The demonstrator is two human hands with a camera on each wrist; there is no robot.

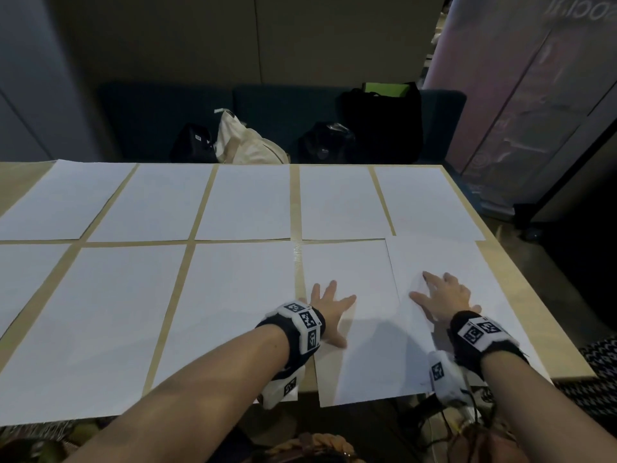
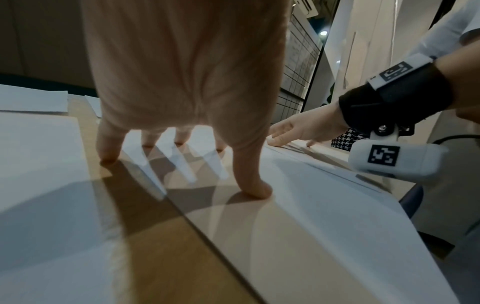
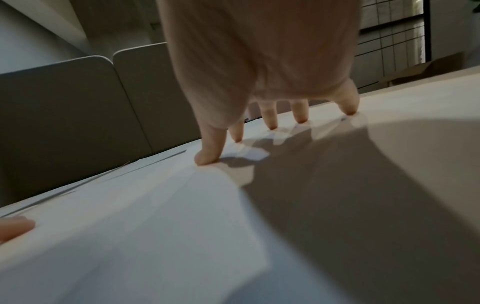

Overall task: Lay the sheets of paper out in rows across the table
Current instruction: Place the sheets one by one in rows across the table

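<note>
1. Sheets of paper (image 1: 243, 202) lay in two rows across the pale wooden worktop (image 1: 294, 202), five in the upper row and five in the lower, with narrow strips of wood showing between most of them.
2. Right of centre in the head view, the left hand (image 1: 329, 310) pressed flat on the fourth lower sheet (image 1: 350, 272), its fingers (image 2: 107, 150) straight and spread apart.
3. Further right, the right hand (image 1: 445, 297) rested on the rightmost lower sheet (image 1: 440, 259), fingers (image 3: 271, 117) straight and splayed, tips touching the paper.
4. That sheet sat slightly askew: its left edge overlapped the fourth sheet and its top edge overlapped the sheet above.
5. Both near sheets overhung the worktop's lower edge.
6. In the upper frame, bags (image 1: 247, 142) sat on a dark bench (image 1: 147, 118).
</note>
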